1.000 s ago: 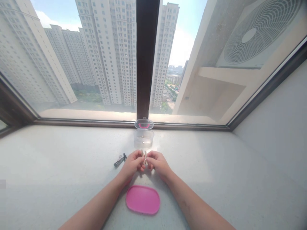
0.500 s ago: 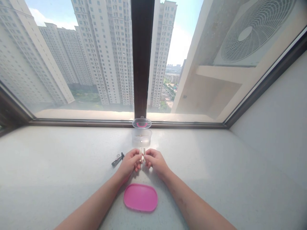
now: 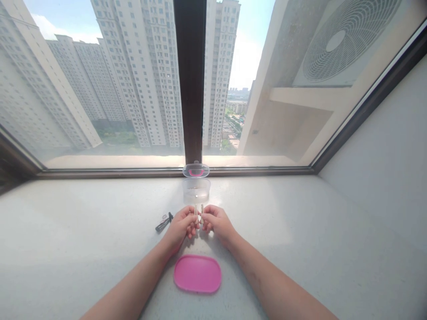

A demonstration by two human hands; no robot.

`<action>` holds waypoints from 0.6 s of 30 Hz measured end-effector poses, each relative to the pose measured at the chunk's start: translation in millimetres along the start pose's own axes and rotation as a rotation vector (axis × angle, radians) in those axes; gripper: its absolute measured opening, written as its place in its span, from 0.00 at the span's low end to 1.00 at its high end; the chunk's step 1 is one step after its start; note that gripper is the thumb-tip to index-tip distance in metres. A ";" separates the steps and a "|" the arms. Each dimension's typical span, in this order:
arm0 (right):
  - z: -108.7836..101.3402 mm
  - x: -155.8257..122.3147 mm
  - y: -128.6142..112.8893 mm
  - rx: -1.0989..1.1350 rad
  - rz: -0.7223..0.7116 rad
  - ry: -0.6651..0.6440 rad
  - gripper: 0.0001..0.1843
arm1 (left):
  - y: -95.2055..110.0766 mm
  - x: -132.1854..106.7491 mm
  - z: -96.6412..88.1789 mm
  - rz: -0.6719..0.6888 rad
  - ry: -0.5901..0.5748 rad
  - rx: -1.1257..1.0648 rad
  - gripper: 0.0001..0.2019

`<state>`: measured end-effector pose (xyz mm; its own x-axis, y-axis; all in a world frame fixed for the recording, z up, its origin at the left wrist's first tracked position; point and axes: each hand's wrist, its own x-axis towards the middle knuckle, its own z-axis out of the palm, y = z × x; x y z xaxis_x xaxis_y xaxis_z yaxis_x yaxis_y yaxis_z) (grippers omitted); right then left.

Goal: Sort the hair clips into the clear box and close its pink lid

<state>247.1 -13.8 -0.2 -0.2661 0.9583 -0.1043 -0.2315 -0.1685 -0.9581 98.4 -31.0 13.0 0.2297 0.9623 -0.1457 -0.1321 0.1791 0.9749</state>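
Note:
My left hand (image 3: 183,225) pinches a slim, pale gold hair clip (image 3: 196,210) upright between thumb and fingers. A second hair clip (image 3: 202,209), much the same in colour and size, stands upright in the closed fingers of my right hand (image 3: 216,223). The two clips are side by side with a narrow gap between them. Just beyond my fingertips is a clear plastic box (image 3: 196,192), its lid (image 3: 196,170) raised, with some small things at its bottom that I cannot make out. A pink oval tray (image 3: 197,274) lies between my forearms.
Left of my left hand lie several black hair clips (image 3: 163,225) with a small thin ring beside them. All this rests on a white window sill (image 3: 100,231). The dark window frame (image 3: 191,89) rises behind the box, and a white wall (image 3: 383,146) bounds the right side.
The right-hand clip has turned a little and shows more of its face. The view has shifted slightly; both hands stay in place, holding their clips.

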 end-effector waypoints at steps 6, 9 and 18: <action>0.9 -1.2 -1.6 -0.013 0.009 0.000 0.11 | -3.0 1.2 -0.9 -0.001 -0.005 -0.017 0.09; 0.5 -0.7 -0.6 -0.012 0.015 -0.018 0.10 | -4.5 1.8 -1.5 0.003 -0.008 -0.031 0.09; 0.7 -1.9 -2.1 -0.028 0.011 -0.032 0.07 | 0.6 -0.3 1.0 -0.020 -0.003 -0.020 0.07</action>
<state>247.5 -15.4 2.2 -0.2985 0.9484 -0.1069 -0.2021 -0.1723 -0.9641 99.2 -31.3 13.9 0.2356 0.9578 -0.1644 -0.1463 0.2022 0.9683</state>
